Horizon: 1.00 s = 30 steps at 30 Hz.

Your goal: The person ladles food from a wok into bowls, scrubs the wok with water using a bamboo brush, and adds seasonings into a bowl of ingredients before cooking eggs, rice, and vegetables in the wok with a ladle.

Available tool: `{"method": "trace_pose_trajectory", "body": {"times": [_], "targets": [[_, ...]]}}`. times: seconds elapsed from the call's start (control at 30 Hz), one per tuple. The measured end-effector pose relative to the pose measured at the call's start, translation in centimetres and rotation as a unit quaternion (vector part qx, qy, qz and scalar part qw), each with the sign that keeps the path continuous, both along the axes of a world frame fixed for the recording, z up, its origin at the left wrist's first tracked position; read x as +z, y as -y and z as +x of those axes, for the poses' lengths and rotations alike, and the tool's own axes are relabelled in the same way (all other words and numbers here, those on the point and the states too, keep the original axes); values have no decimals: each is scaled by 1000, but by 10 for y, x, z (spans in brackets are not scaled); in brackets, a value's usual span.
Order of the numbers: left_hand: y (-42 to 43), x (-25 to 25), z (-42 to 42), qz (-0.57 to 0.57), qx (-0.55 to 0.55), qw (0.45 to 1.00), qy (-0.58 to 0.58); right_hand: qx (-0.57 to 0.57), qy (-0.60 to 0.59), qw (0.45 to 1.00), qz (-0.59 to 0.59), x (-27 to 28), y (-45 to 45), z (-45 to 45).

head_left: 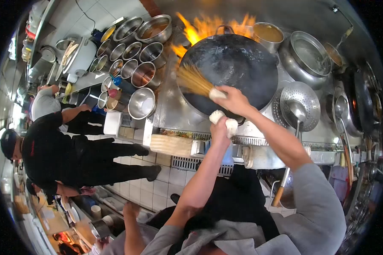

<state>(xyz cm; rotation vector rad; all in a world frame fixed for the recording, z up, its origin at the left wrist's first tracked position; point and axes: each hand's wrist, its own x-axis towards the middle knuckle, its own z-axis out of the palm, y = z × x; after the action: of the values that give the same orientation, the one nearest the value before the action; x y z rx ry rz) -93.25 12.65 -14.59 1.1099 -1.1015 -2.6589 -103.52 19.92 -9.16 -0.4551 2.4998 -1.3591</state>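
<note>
My right hand (pixel 232 101) is closed round the pale handle end of a bamboo wok brush (pixel 195 81). The brush's splayed bristles lie over the left side of a large black wok (pixel 238 59), blurred at their tips. Below it, my left hand (pixel 220 129) grips a bunched white cloth (pixel 226 121) at the wok's near rim. Whether the cloth wraps a wok handle is hidden. The wok has a wet, dark inside with thin steam, and orange flames (pixel 195 32) rise behind its far edge.
Metal bowls and pots (pixel 144 74) crowd the left counter. Right of the wok stand a pot of brownish liquid (pixel 268 33), a nested steel pot (pixel 310 53), a perforated skimmer (pixel 300 104) and a ladle (pixel 341 108). A co-worker in black (pixel 51 148) stands at left.
</note>
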Motion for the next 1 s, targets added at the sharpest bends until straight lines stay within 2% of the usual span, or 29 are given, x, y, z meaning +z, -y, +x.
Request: {"method": "trace_pose_trajectory", "body": {"times": [0.03,0.13,0.17,0.23,0.33,0.4,0.43,0.47,0.5,0.57,0.6,0.63,0.7,0.73,0.8,0.83,0.9,0.97,1.0], "targets": [[0,-2,0,-8,6,1000,-7,35,-24,999,13,7,-12,6],[5,-8,-2,-10,-12,1000,27,32,89,995,17,28,4,-31],[8,-10,-2,-7,-17,999,49,-32,34,999,1,39,23,-41],[15,-11,-3,10,-26,999,40,-153,108,979,-82,22,54,-58],[26,-9,-2,6,-30,999,18,-10,-119,993,9,-13,20,-34],[25,3,-2,-2,-28,999,16,83,-104,988,72,1,-43,-18],[34,4,-6,4,-23,1000,14,84,-114,961,239,22,-89,-25],[34,2,-5,7,-21,1000,19,36,-78,948,305,41,-92,-36],[35,-1,-4,10,-21,999,25,-13,-101,938,330,49,-86,-50],[38,-1,-4,1,-30,999,34,-154,-102,964,193,11,-48,-100],[37,1,-1,-2,-34,999,36,-189,-3,979,80,-3,-22,-104],[40,3,-5,-7,-38,999,34,-220,93,970,-38,-7,8,-108],[44,-1,-4,-4,-40,999,27,-143,135,977,-77,-10,39,-72],[45,-3,-5,-1,-43,999,21,-96,82,989,-79,-24,36,-59],[45,-7,-4,4,-36,999,10,-4,1,998,-55,-28,15,-30],[47,-8,-4,6,-30,1000,3,40,-26,998,-32,-10,-5,-16],[48,-3,-4,-5,-30,999,16,69,-39,980,182,26,-43,-6],[53,-2,-5,-3,-33,999,21,46,-89,935,340,55,-62,-25],[53,-3,-4,6,-39,999,20,14,-107,930,352,55,-57,-45]]}}
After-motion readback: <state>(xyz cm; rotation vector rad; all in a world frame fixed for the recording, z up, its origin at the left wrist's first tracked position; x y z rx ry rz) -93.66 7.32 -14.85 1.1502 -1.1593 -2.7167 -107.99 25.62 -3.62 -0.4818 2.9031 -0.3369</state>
